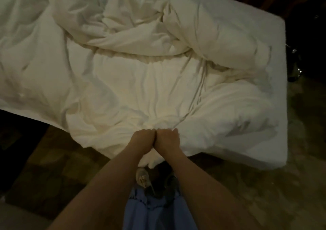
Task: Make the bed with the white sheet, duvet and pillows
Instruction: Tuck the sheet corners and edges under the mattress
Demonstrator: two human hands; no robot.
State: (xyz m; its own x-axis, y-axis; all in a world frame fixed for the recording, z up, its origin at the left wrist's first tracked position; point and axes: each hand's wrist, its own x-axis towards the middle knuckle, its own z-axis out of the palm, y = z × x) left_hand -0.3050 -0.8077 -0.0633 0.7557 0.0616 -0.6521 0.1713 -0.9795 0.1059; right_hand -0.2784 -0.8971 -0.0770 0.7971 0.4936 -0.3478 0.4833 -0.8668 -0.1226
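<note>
white duvet (141, 81) edge gripped by both hands, left (143, 139), right (167, 139), touching.

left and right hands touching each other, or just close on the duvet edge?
Touching. The head view shows the left hand and right hand pressed knuckle to knuckle with no gap, both gripping the bunched near edge of the white duvet.

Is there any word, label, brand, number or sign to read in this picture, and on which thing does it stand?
None: no readable text shows on the white duvet, the mattress edge, the floor or the blue clothing. The picture is dim and somewhat blurred.
</note>
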